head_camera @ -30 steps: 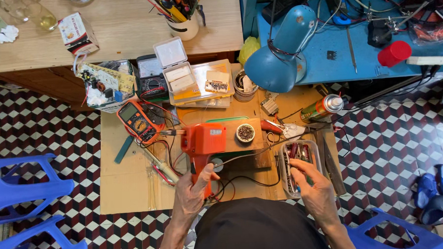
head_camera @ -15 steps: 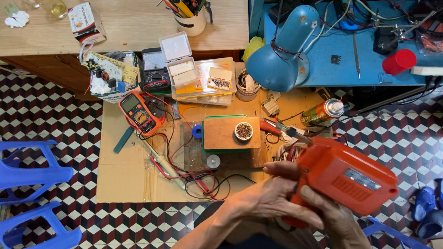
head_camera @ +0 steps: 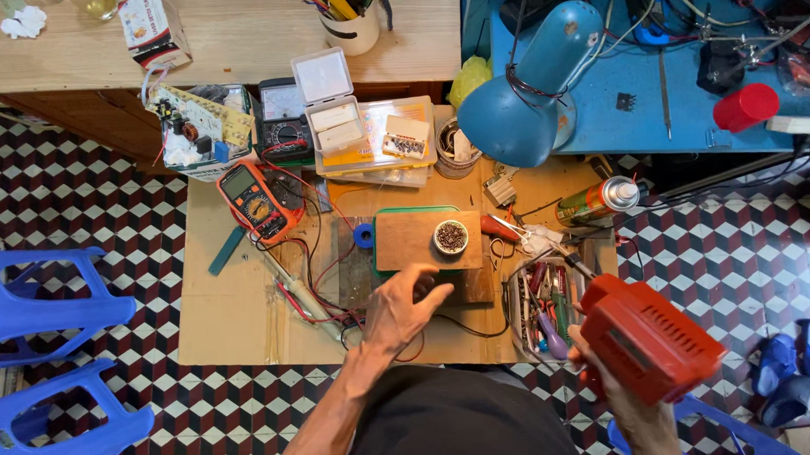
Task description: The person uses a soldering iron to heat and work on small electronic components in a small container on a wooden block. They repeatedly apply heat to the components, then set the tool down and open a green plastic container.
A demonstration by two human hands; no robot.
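Over a cluttered low workbench, the person's right hand point(head_camera: 612, 386) is closed around the grip of an orange power tool point(head_camera: 649, 336), lifted clear of the bench and held out past its right edge, above the checkered floor. The left hand point(head_camera: 403, 306) lies half open, fingers spread and bent, on the near edge of a wooden block point(head_camera: 414, 241) at the middle of the bench; it grasps nothing. On that block sits a small white cup of dark bits point(head_camera: 450, 237), with a blue roll of tape point(head_camera: 363, 235) just beside the block's left end. A tray of hand tools point(head_camera: 538, 308) lies between the block and the lifted tool, and red and black leads trail leftward to an orange multimeter point(head_camera: 254, 201). Farther back are a clear parts box point(head_camera: 366, 135), a green spray can point(head_camera: 597, 201) lying on its side, and a blue desk lamp point(head_camera: 530, 93). Judging by the layout, the tool is off the bench, and no fresh work on it shows; it is not opened or wired to the meter.
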